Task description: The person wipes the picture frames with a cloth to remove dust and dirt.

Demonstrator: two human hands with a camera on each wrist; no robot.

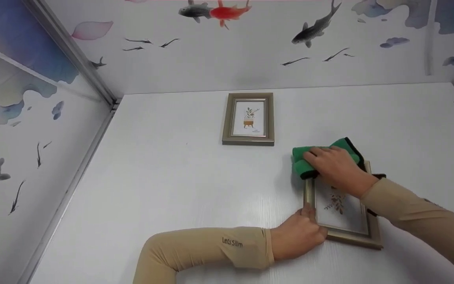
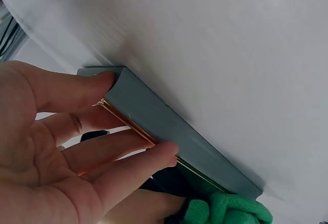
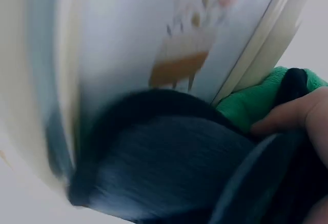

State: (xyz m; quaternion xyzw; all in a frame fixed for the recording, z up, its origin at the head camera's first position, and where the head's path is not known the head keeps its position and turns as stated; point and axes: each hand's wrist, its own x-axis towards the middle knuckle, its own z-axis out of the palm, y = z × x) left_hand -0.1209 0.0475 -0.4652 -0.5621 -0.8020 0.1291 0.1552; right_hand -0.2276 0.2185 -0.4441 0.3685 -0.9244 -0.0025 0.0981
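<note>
A gold-rimmed picture frame point(image 1: 373, 232) stands against the white wall at the lower right in the head view, its plant print point(image 1: 336, 203) partly covered by the right arm. My left hand point(image 1: 298, 235) grips its lower left corner. In the left wrist view the thumb lies along the frame's grey side point(image 2: 169, 124) and the fingers reach over the front. My right hand point(image 1: 335, 167) holds a folded green cloth point(image 1: 304, 159) with black edging over the frame's top edge. The right wrist view shows the cloth's dark part point(image 3: 164, 157) before the print.
A second picture frame point(image 1: 268, 140) with a potted-plant print hangs on the white wall point(image 1: 164, 169), up and left of the hands. Fish-patterned panels point(image 1: 250, 59) stand above and at the left, with a metal rail point(image 1: 81, 154) along the left edge.
</note>
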